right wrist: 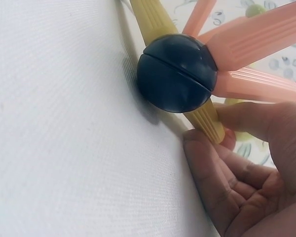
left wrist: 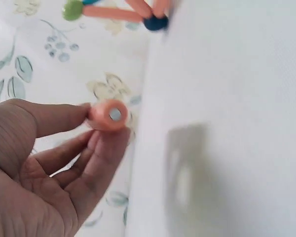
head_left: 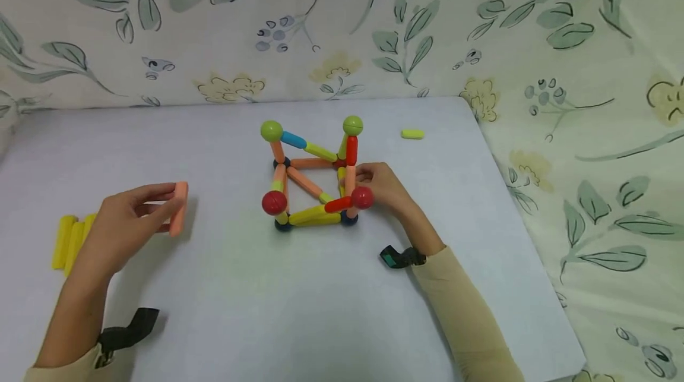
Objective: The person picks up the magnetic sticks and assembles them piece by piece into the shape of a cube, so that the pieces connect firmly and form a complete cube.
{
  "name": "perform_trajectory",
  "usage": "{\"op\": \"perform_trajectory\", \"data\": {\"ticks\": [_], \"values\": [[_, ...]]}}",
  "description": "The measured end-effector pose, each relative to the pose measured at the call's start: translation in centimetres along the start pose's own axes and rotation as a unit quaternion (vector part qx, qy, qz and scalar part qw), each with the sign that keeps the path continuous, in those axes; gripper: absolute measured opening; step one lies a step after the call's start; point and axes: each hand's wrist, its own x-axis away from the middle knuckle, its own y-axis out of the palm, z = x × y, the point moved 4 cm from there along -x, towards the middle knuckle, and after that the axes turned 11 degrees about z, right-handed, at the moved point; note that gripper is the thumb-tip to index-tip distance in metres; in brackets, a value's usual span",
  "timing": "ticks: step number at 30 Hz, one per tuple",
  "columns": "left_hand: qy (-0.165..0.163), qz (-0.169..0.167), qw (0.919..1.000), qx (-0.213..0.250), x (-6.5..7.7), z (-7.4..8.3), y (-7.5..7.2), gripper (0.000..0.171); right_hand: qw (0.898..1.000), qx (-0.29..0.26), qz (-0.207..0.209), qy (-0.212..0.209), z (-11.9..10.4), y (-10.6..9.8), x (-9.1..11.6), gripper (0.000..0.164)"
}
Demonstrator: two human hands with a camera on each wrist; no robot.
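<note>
In the head view my left hand (head_left: 125, 218) pinches an orange magnetic rod (head_left: 180, 210) above the white table, left of a frame built from rods and balls. The left wrist view shows the silvery magnet tip of that rod (left wrist: 108, 114) between thumb and fingers. At the frame's right side is my right hand (head_left: 387, 186). Its thumb and fingers pinch a yellow rod (right wrist: 207, 124) that joins a dark blue ball (right wrist: 175, 81) in the right wrist view. Green balls (head_left: 271, 130) and red balls (head_left: 275, 202) top the frame's uprights.
Several yellow rods (head_left: 65, 242) lie at the left, partly behind my left wrist. One yellow-green rod (head_left: 412, 133) lies at the back right of the white table (head_left: 256, 311). Cloth with a leaf pattern (head_left: 342, 31) surrounds the table's back and right edges.
</note>
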Motion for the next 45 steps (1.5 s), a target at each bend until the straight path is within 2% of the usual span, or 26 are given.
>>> {"op": "perform_trajectory", "data": {"ticks": [3,5,8,11,14,16,21,25,32,37,45], "values": [[-0.006,-0.020,0.9959,0.089,-0.8,2.5,1.0,0.067,1.000,0.003,0.003,0.007,0.1,0.0,0.1,0.056],[-0.005,-0.029,0.9884,0.149,-1.4,4.2,1.8,0.065,1.000,0.006,0.005,0.009,0.3,-0.1,0.0,0.055],[0.001,-0.048,0.9720,0.230,-2.0,6.9,3.0,0.062,1.000,0.006,0.002,0.014,0.4,0.0,-0.1,0.056],[0.003,-0.068,0.9503,0.304,-2.5,9.2,4.0,0.061,1.000,-0.002,-0.002,0.014,0.5,0.0,0.0,0.058],[-0.005,-0.074,0.9324,0.354,-2.9,10.8,4.6,0.062,1.000,-0.012,-0.002,0.004,0.6,0.1,0.1,0.059],[-0.013,-0.076,0.9235,0.376,-3.0,11.5,4.9,0.062,1.000,-0.014,-0.002,-0.004,0.7,0.2,0.2,0.058],[-0.027,-0.084,0.9095,0.406,-2.8,12.0,5.5,0.061,1.000,-0.012,-0.005,-0.011,0.7,0.3,0.2,0.058],[-0.032,-0.086,0.9072,0.411,-2.8,12.0,6.0,0.062,1.000,0.002,0.000,-0.010,0.8,0.1,0.2,0.055],[-0.028,-0.088,0.9160,0.390,-3.0,12.1,7.1,0.062,1.000,0.003,0.002,-0.008,0.7,-0.2,0.3,0.049],[-0.024,-0.088,0.9157,0.391,-3.0,12.2,7.3,0.060,1.000,0.022,0.005,-0.002,0.6,-0.2,0.2,0.053],[-0.011,-0.095,0.9219,0.375,-2.9,12.3,7.1,0.056,1.000,-0.011,-0.009,-0.014,0.4,0.1,0.0,0.055]]}}
